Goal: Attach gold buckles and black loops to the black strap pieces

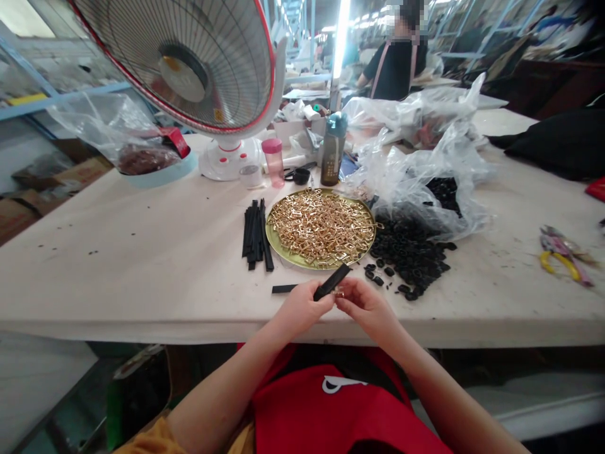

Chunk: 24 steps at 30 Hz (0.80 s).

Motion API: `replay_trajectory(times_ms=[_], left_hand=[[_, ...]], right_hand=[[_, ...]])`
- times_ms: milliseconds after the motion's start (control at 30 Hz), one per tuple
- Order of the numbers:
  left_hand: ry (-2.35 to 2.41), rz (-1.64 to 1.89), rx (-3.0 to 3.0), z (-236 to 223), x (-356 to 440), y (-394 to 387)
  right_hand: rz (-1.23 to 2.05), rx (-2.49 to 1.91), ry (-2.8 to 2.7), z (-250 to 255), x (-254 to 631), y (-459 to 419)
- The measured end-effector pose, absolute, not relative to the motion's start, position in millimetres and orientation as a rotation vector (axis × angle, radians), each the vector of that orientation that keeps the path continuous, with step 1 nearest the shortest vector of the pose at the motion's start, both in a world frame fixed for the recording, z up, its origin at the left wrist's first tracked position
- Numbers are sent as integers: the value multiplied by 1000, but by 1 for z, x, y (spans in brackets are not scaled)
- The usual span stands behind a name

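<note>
My left hand [307,304] is closed around a flat black strap [332,282], which slants up to the right above the table's front edge. Close against it, my right hand [363,301] pinches a small gold metal buckle [338,292] at the strap's side; the fingers partly hide it. Just beyond the hands, a round gold tray [283,250] holds a heap of small gold buckles [324,224]. A stack of black straps [255,233] lies left of the tray. Another black strap [282,289] lies flat beside my left hand.
Small black pieces [411,258] spill from a clear plastic bag [439,189] right of the tray. Yellow-handled pliers [560,261] lie farther right. A large fan [229,161], a pink cup [273,162] and a bottle [333,151] stand behind. A person [392,63] is in the background.
</note>
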<state>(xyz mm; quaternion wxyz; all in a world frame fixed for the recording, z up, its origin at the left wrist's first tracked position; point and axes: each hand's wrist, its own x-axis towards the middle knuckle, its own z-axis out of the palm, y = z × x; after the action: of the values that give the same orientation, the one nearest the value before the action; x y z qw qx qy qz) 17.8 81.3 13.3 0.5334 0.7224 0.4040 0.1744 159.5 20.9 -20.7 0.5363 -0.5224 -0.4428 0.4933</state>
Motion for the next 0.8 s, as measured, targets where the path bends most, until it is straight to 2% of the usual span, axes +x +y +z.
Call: replay_trajectory(times_ms=[233,367,600,800], left_hand=[[969,415,1589,12,4,75],[891,282,1785,17,-6,71],[887,180,2088,19,-3,73],[867,267,1917,12,2,65]], right_hand=[[1330,-1079,-354,-14,160,15],[1475,-921,-48,-13,160,14],[1480,-955,-44,-15,153,6],[1409,-1098,-250,-20,138,3]])
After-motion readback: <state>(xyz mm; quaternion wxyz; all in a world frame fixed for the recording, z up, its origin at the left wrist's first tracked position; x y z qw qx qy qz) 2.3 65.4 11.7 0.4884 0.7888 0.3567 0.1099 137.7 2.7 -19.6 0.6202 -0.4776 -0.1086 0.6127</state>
